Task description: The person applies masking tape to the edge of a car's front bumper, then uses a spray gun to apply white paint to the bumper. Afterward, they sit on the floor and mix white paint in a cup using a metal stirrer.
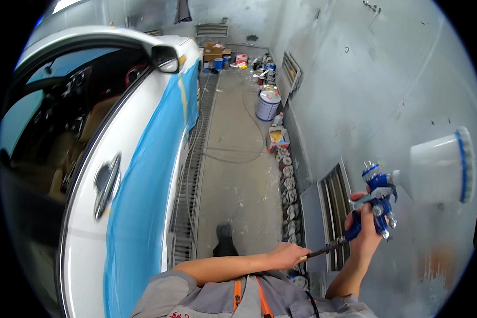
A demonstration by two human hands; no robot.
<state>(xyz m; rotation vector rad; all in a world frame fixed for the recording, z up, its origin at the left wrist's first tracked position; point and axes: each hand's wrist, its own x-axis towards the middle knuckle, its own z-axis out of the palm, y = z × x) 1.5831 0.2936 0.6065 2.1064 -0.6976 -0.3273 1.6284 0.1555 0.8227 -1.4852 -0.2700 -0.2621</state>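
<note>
My right hand (367,230) is wrapped round the handle of a blue spray gun (379,199) with silver knobs, held up near the grey wall. A white plastic paint cup (434,168) with a blue rim is fixed to the gun and lies sideways, towards the right. From the gun's handle a dark air hose (328,248) runs down to my left hand (290,256), which is closed on its end by a brass-coloured fitting. My left forearm crosses in front of my body. Part of the grip is hidden by my fingers.
On the left stands a white car (85,233), blue masking film (140,217) over its lower side. A floor grate (188,212) runs beside it. A loose hose (262,139) curves over the floor. Along the wall are a paint bucket (268,106), boxes, cans and a vent (334,204).
</note>
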